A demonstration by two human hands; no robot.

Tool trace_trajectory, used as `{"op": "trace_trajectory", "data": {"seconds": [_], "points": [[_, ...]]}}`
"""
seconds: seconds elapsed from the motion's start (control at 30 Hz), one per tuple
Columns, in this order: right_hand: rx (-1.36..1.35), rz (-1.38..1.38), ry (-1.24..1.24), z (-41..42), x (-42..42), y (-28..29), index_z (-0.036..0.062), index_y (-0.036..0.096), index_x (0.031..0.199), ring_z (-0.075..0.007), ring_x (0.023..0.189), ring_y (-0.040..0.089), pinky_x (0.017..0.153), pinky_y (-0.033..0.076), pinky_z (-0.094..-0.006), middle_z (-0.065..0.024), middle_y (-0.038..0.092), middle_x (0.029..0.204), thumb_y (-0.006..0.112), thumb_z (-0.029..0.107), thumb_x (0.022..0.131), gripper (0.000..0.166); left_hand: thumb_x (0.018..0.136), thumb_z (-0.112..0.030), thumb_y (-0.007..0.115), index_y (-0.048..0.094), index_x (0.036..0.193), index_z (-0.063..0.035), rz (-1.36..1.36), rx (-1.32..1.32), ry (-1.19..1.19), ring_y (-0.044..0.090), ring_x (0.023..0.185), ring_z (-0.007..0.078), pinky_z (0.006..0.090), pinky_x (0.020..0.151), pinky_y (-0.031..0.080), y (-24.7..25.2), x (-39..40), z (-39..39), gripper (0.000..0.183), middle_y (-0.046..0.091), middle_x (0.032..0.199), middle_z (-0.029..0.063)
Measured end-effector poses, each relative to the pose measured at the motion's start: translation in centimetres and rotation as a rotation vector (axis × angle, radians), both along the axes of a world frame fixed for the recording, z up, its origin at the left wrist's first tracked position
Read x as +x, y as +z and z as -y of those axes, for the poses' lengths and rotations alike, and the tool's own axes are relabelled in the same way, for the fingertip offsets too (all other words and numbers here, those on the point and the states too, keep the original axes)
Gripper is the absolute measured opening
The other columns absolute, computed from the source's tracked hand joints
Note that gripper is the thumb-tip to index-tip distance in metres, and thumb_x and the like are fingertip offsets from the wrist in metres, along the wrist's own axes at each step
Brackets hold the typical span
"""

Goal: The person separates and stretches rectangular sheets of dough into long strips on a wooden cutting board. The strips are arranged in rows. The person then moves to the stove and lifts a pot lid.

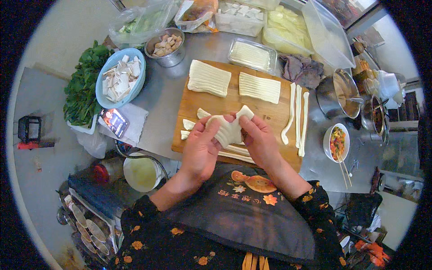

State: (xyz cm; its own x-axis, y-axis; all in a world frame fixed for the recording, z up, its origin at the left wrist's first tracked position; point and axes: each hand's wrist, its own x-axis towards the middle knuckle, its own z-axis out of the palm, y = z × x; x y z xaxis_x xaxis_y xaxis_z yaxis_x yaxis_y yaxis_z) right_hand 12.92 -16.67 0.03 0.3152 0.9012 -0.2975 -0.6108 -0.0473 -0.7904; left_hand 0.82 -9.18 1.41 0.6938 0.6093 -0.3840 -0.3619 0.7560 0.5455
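Observation:
Both hands hold a piece of soft white dough over the cutting board's near half. My left hand pinches its left side between thumb and fingers. My right hand grips the other side, where a flap sticks up past the thumb. Beneath is a wooden cutting board. Two dough slabs lined with parallel cuts, one left and one right, lie on its far half. Long dough strips rest along the right edge. Short pieces lie by my left hand, and more strips run along the near edge, partly hidden.
A lidded clear container and crumpled cloth sit behind the board. To the left are a blue basket of white slices, leafy greens and a phone. Metal pots and a bowl with chopsticks stand right.

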Motion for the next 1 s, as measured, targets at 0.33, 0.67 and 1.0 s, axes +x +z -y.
{"op": "trace_trajectory", "data": {"seconds": [0.33,0.67,1.0], "points": [[0.100,-0.431,-0.243,1.4,2.9,0.3,0.0153,0.051,0.098,-0.0212,0.088,0.058,0.078,0.049,-0.0340,-0.0102,0.057,0.101,0.043,0.031,0.087,0.020,0.086,-0.020,0.046,0.047,0.108,-0.0030,0.131,-0.254,0.239,0.052,0.100,0.0197,0.0327,0.079,0.048,0.4,-3.8,-4.4,0.027,0.054,0.106,0.0095],[0.058,-0.435,-0.440,3.5,5.7,-0.5,0.0147,0.051,0.101,-0.0175,0.093,0.056,0.080,0.047,-0.0311,-0.0064,0.055,0.106,0.044,0.027,0.087,0.020,0.085,-0.016,0.049,0.045,0.108,-0.0004,0.111,-0.070,0.420,0.053,0.096,0.0195,0.0342,0.083,0.046,0.4,-7.6,-9.6,0.029,0.054,0.104,0.0106],[-0.421,0.256,-0.290,5.2,8.1,-6.4,0.0044,0.043,0.116,-0.0182,0.097,0.053,0.088,0.039,-0.0297,-0.0102,0.053,0.108,0.051,0.018,0.083,0.037,0.084,-0.018,0.050,0.049,0.099,-0.0024,-0.036,-0.205,0.159,0.056,0.092,0.0222,0.0344,0.079,0.047,-2.1,-2.8,-5.9,0.022,0.057,0.098,0.0107]]}}
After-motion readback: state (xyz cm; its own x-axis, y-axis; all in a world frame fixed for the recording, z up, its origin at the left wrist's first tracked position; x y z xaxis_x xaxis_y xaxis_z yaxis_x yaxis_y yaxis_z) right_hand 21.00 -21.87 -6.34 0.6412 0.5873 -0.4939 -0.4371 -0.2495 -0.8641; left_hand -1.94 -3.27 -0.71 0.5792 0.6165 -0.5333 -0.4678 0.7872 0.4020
